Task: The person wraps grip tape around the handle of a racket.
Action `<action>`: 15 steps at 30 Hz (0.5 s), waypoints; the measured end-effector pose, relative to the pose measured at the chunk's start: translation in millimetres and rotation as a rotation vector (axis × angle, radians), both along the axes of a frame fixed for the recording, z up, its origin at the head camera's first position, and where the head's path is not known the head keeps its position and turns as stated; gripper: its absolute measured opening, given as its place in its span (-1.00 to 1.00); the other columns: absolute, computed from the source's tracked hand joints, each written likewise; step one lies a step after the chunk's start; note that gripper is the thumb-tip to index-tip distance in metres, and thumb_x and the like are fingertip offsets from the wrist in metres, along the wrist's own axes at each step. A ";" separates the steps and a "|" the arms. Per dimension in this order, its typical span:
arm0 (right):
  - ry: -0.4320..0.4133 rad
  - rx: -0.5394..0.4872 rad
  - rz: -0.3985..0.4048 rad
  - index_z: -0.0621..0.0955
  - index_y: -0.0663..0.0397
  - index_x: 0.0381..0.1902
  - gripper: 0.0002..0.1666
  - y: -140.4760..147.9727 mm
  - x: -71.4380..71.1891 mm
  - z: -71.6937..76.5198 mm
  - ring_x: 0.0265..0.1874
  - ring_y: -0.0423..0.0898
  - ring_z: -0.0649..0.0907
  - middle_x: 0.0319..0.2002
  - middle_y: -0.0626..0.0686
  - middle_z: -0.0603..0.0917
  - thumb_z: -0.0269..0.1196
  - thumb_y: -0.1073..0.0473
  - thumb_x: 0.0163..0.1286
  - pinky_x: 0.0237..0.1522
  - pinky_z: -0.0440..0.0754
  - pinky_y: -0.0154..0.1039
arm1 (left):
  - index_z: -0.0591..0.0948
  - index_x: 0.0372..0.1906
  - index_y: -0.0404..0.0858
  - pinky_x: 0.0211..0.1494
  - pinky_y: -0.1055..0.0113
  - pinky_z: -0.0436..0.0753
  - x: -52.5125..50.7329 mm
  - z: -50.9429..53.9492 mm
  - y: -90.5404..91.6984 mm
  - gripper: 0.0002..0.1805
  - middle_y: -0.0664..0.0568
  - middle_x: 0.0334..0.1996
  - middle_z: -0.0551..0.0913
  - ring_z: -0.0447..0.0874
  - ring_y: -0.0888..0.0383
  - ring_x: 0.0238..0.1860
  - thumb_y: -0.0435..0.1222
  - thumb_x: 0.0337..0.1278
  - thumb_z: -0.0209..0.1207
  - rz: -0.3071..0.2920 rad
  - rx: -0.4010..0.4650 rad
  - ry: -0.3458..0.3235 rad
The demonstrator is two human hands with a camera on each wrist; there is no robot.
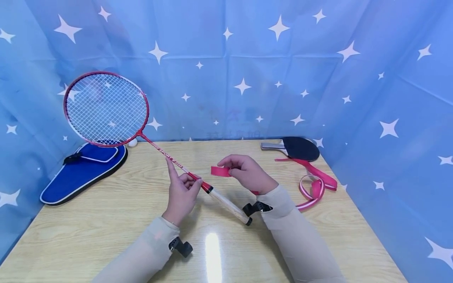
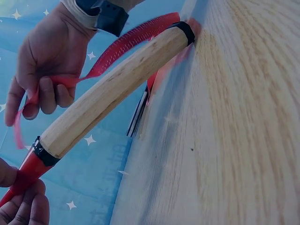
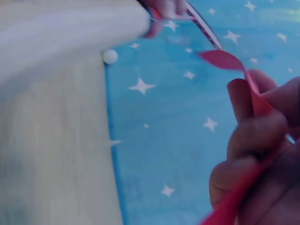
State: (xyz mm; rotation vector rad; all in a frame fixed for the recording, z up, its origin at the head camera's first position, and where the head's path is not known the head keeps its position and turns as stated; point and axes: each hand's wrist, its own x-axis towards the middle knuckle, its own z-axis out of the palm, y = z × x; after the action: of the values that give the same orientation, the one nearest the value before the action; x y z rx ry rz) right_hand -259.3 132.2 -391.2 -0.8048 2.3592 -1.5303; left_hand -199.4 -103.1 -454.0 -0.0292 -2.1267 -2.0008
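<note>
- Left hand (image 1: 182,194) gripped the racket (image 1: 157,147) just above its wooden handle (image 1: 229,205).
- Right hand (image 1: 246,173) pinched pink tape (image 1: 220,171).
- Paddle (image 1: 301,148) lay at the worktop (image 1: 106,236)'s far-right corner.

- Left hand (image 1: 181,195) is pinching — index finger (image 1: 172,171) pointing forward!
- Right hand (image 1: 247,175) is pinching too, fingers (image 3: 258,136) curling inward!
- Both sleeved forearms (image 1: 301,239) are slanting inward!

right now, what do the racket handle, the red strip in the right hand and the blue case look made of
Racket handle: bare wood, apparently unvarnished; pale with visible grain. Red strip: probably synthetic or rubbery tape, fairly matte; it bends and twists freely. Blue case: likely fabric, fairly dull, judging by its white-piped edges; exact cloth unclear.
</note>
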 end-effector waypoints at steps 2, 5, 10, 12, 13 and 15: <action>0.001 -0.009 0.008 0.72 0.09 0.15 -0.57 -3.5 2.2 -3.1 -0.28 0.04 0.59 -0.12 0.09 0.72 0.05 0.45 0.53 -0.17 0.60 -0.16 | -0.56 0.61 0.40 -0.16 0.40 0.71 0.6 0.2 0.1 0.36 -0.19 -0.22 0.75 0.79 0.04 -0.20 -0.45 0.38 0.29 0.002 -0.001 -0.003; 0.000 -0.030 0.011 0.71 0.13 0.13 -0.64 -8.4 4.6 -6.2 -0.28 0.02 0.61 -0.18 0.10 0.71 0.12 0.42 0.53 -0.15 0.64 -0.14 | -0.56 0.61 0.40 -0.14 0.40 0.72 1.8 1.0 0.3 0.36 -0.17 -0.22 0.76 0.79 0.05 -0.19 -0.43 0.38 0.30 0.002 -0.010 -0.006; 0.001 -0.060 0.041 0.70 0.13 0.09 -0.72 -18.0 6.3 -11.4 -0.32 -0.05 0.64 -0.26 0.06 0.71 0.27 0.36 0.46 -0.20 0.68 -0.24 | -0.57 0.62 0.36 -0.15 0.40 0.71 3.4 1.9 0.4 0.36 -0.16 -0.23 0.76 0.79 0.00 -0.19 -0.44 0.38 0.30 0.002 -0.022 0.010; 0.002 -0.070 0.056 0.70 0.13 0.07 -0.73 -21.3 7.0 -14.0 -0.34 -0.05 0.64 -0.28 0.06 0.72 0.31 0.36 0.44 -0.22 0.67 -0.26 | -0.57 0.63 0.33 -0.15 0.41 0.71 3.8 1.6 0.4 0.37 -0.15 -0.24 0.76 0.78 -0.06 -0.20 -0.45 0.37 0.30 0.002 -0.026 0.021; 0.002 -0.077 0.060 0.70 0.14 0.07 -0.72 -22.9 7.4 -15.3 -0.35 -0.05 0.63 -0.29 0.05 0.72 0.33 0.36 0.42 -0.24 0.66 -0.27 | -0.57 0.63 0.32 -0.15 0.41 0.71 4.0 1.3 0.6 0.37 -0.14 -0.24 0.77 0.78 -0.07 -0.21 -0.45 0.37 0.30 0.004 -0.031 0.026; 0.002 -0.088 0.064 0.69 0.16 0.06 -0.71 -25.4 8.3 -17.7 -0.37 -0.05 0.62 -0.30 0.06 0.71 0.37 0.36 0.40 -0.28 0.64 -0.28 | -0.56 0.64 0.29 -0.17 0.41 0.71 4.4 0.5 0.6 0.37 -0.13 -0.25 0.77 0.76 -0.11 -0.22 -0.46 0.36 0.30 0.004 -0.040 0.034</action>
State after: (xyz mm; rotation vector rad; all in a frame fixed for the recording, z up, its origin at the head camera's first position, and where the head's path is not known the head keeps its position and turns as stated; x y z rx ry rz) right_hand -251.1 106.8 -408.8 -0.8922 2.2588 -1.6174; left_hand -195.0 -102.5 -453.5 -0.0647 -2.1442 -1.9411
